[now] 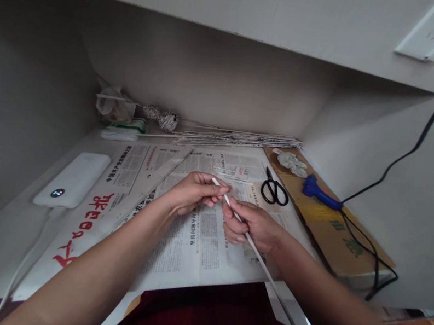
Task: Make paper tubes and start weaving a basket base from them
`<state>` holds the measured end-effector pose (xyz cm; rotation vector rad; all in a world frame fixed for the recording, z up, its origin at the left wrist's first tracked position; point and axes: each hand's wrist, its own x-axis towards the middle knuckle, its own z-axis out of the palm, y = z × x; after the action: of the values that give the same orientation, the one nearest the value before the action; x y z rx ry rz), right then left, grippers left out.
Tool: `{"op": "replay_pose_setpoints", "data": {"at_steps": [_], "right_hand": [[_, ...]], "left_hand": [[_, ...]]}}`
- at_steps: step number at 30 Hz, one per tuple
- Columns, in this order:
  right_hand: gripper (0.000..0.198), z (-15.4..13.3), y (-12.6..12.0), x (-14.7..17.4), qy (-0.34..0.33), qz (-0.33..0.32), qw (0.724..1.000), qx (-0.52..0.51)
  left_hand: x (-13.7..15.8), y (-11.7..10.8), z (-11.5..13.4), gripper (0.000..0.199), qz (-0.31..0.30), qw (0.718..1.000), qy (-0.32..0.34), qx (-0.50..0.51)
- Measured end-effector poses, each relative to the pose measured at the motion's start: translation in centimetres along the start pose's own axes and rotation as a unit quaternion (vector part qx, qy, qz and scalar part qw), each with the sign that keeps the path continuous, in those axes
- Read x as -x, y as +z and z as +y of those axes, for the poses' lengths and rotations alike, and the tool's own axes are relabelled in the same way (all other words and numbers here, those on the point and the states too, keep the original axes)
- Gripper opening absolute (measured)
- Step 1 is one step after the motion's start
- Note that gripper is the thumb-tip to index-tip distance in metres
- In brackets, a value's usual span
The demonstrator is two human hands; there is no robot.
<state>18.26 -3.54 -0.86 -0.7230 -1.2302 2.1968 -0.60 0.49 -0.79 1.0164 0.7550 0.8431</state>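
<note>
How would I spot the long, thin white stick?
Start at the newspaper printed in black and red. Over it, the bare left hand and bare right hand hold the long, thin white stick. Unlike the thin, dark-flecked sticks along the back wall, it looks plain white and is held.

A long, slim white rod (262, 264), smooth-looking and straight, slants across the middle of the view. Its upper tip sits at the fingertips of the left hand (200, 193); just below, it passes through the right hand (250, 224), then runs down toward the lower right, where its end cannot be made out.
</note>
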Motion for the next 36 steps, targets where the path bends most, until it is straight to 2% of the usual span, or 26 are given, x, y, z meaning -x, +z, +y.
{"op": "replay_pose_setpoints", "data": {"at_steps": [13, 20, 24, 27, 31, 33, 34, 36], "right_hand": [[0.032, 0.6, -0.3, -0.5, -0.008, 0.027, 1.0, 0.0], [0.036, 1.3, -0.5, -0.7, -0.021, 0.119, 0.986, 0.116], [0.038, 1.0, -0.3, 0.6, -0.005, 0.124, 0.979, 0.164], [0.037, 0.5, -0.4, 2.3, 0.028, 0.133, 0.971, 0.194], [0.038, -0.1, -1.2, 4.6, 0.086, 0.116, 0.96, 0.24], [0.038, -0.3, -1.6, 5.5, 0.102, 0.1, 0.952, 0.27], [0.038, -0.5, -1.8, 5.8, 0.103, 0.099, 0.948, 0.286], [0.038, -0.6, -1.9, 6.1, 0.099, 0.116, 0.936, 0.317]], "left_hand": [[-0.2, -0.1, -0.3, 0.033, 0.013, 0.999, 0.015, -0.036], [-0.2, 0.2, -0.6, 0.034, -0.005, 0.999, -0.011, -0.045], [-0.5, -0.4, -0.3, 0.032, 0.059, 0.998, 0.008, -0.016], [-0.9, -1.4, 0.2, 0.034, 0.127, 0.989, 0.064, 0.05], [-1.5, -3.2, 1.2, 0.035, 0.252, 0.939, 0.168, 0.161], [-1.6, -3.9, 1.6, 0.034, 0.299, 0.917, 0.193, 0.181], [-1.6, -4.1, 1.7, 0.034, 0.305, 0.915, 0.193, 0.181], [-1.4, -4.1, 1.7, 0.035, 0.281, 0.931, 0.165, 0.163]]}}
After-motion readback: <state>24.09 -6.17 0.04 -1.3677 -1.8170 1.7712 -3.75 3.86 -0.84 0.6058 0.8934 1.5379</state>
